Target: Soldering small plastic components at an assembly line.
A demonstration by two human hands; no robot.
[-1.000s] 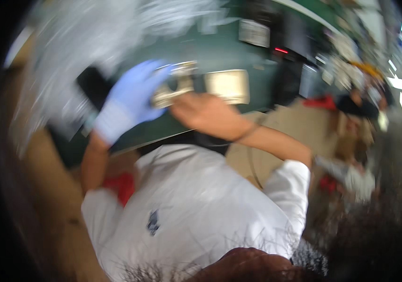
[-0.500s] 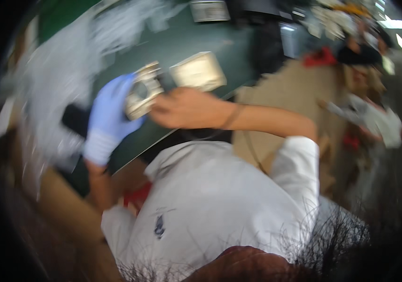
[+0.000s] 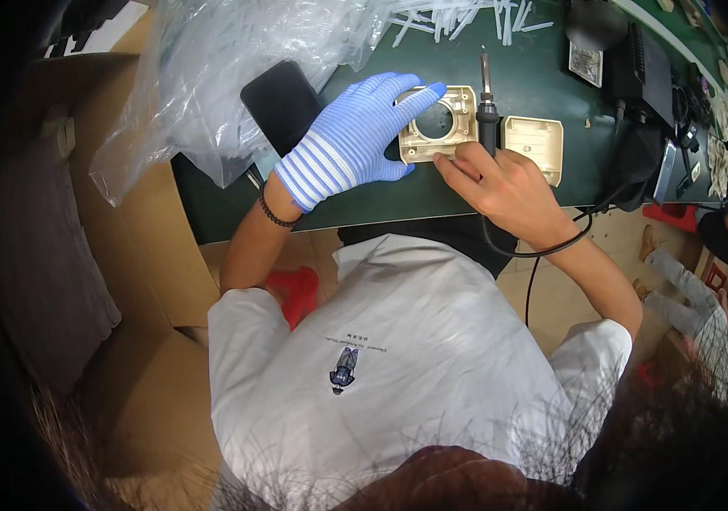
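the left hand [image 3: 351,132], in a blue-and-white striped glove, is curled around the left side of a pale cream housing [image 3: 467,128], fingers over its far edge and thumb by the near one. the bare right hand [image 3: 513,183] has its fingers closed around the handle of a soldering iron [image 3: 487,128], whose tip points away from the person; one fingertip is at the housing's near edge, though whether it touches is hard to tell. the housing, with a large round opening, is between the two hands over a dark green bench [image 3: 432,196]. a second cream shell [image 3: 537,140] lies just beyond the right hand, and a black cable [image 3: 513,254] loops under that wrist. farther out, a black phone [image 3: 283,102] lies by the gloved hand, beside a clear plastic bag [image 3: 202,77]; white strips [image 3: 458,15] are scattered at the top, and a black box [image 3: 641,77] stands to the right.
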